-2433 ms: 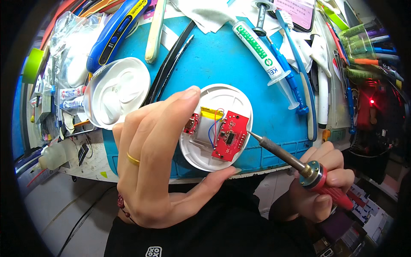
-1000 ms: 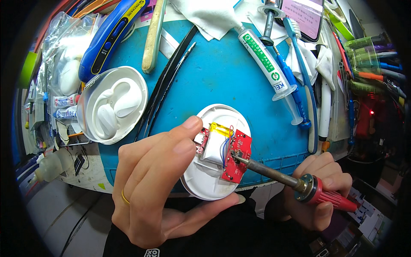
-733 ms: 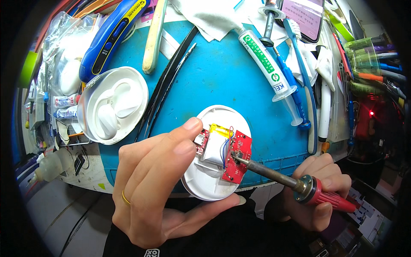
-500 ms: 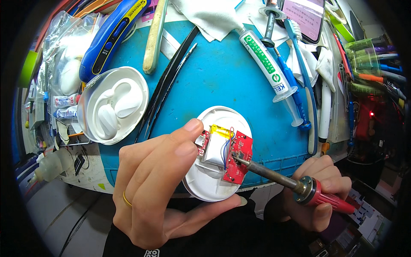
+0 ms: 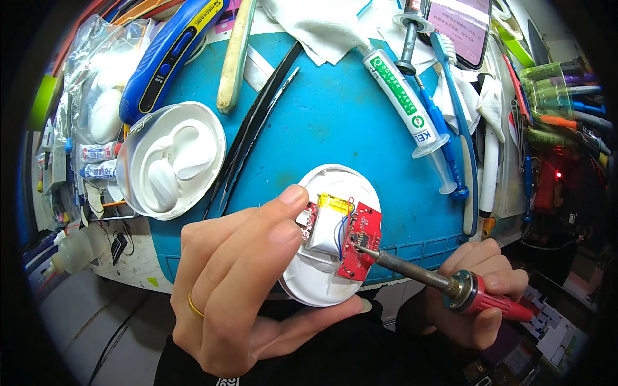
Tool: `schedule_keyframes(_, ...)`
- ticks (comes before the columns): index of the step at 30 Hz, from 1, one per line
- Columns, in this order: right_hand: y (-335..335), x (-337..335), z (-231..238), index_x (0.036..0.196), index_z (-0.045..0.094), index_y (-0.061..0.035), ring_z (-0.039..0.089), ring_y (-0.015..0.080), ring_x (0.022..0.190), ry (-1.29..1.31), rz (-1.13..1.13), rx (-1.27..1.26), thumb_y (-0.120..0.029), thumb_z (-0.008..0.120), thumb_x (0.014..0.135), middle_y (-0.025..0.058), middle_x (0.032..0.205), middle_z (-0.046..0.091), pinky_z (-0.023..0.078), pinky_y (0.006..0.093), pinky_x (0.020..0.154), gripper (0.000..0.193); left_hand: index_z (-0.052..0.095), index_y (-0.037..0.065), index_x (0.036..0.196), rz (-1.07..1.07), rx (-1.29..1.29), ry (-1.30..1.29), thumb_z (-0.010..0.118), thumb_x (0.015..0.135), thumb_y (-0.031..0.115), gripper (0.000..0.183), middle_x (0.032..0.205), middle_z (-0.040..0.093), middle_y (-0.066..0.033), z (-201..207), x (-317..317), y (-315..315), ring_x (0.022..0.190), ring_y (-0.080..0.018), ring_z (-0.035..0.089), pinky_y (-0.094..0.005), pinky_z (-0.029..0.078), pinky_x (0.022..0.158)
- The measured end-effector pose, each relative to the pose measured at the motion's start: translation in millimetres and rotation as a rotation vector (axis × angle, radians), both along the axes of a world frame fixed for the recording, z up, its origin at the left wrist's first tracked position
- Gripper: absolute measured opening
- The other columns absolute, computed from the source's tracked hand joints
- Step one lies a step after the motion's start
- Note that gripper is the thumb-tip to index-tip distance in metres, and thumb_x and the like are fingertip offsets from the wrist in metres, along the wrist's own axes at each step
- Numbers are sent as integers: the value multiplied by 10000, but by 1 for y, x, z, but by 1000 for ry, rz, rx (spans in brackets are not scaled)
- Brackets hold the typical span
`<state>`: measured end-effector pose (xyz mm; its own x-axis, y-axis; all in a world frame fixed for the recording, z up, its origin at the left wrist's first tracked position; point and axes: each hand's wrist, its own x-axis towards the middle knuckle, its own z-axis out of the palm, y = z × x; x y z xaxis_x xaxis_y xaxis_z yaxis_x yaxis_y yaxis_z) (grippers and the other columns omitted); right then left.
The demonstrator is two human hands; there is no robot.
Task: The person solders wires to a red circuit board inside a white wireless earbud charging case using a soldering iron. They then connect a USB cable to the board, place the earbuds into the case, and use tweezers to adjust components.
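My left hand [image 5: 241,276] is closed around a white oval earbud case half [image 5: 315,286], tilted up above the blue mat. Inside it sit a silver battery [image 5: 327,230] with yellow tape, thin blue wires and a red circuit board [image 5: 358,257]. A smaller red board lies by my fingertips, partly covered by them. My right hand [image 5: 479,283] grips a red-handled soldering iron [image 5: 418,273]. The iron's tip meets the red circuit board beside a small dark chip; whether it presses on it I cannot tell.
Left of the case half, a white shell [image 5: 215,138] has earbud-shaped hollows. Black tweezers [image 5: 257,122] lie beside it. A blue cutter-like tool [image 5: 170,61] and a wooden-handled tool [image 5: 235,58] lie behind. On the right are a paste syringe [image 5: 405,103], a blue brush [image 5: 454,96] and a phone [image 5: 460,29].
The soldering iron's tip has shifted slightly down and right along the red board, exposing more of the chip. My left hand and the case half have moved a little with the view.
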<state>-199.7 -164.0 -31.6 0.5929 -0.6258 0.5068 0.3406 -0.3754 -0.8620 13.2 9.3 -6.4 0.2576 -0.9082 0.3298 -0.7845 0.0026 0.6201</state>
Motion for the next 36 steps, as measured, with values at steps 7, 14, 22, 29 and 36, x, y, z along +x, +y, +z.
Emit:
schedule_keyframes(7,2,2,1,1065,561,-42,559,169,675,21,-23,10,-375,639,992,83,774,617,457,272,543,350,330,-31,1541,7,-6,10,961,768,426,1098,1374,592,-366,0,0,0,1202,-396,672,-420,599,957)
schedule_keyframes(14,0,-1,3,1057,557,-44,566,170,679,27,6,30,-371,632,989,84,763,616,457,270,540,343,346,-37,1532,22,-11,5,965,760,430,1094,1356,610,-360,0,-3,-2,1181,-393,682,-417,601,947)
schedule_keyframes(22,-7,0,4,1199,530,-12,499,155,498,26,106,14,-313,648,1022,60,669,566,418,306,457,368,371,-43,1517,33,-32,9,963,757,443,1079,1346,621,-357,-2,-4,-3,1168,-390,688,-414,607,930)
schedule_keyframes(29,1,-2,5,1071,552,-42,558,185,681,38,2,59,-366,637,1003,90,760,610,451,286,552,341,370,-42,1516,32,-23,10,961,760,448,1077,1335,623,-357,-1,-4,-3,1166,-388,689,-413,610,930)
schedule_keyframes(36,0,-2,4,1099,555,-36,554,187,678,40,26,47,-359,632,1006,93,763,601,447,287,542,345,363,-41,1519,42,-19,14,965,759,437,1081,1325,625,-360,0,-5,-4,1162,-393,694,-409,612,927)
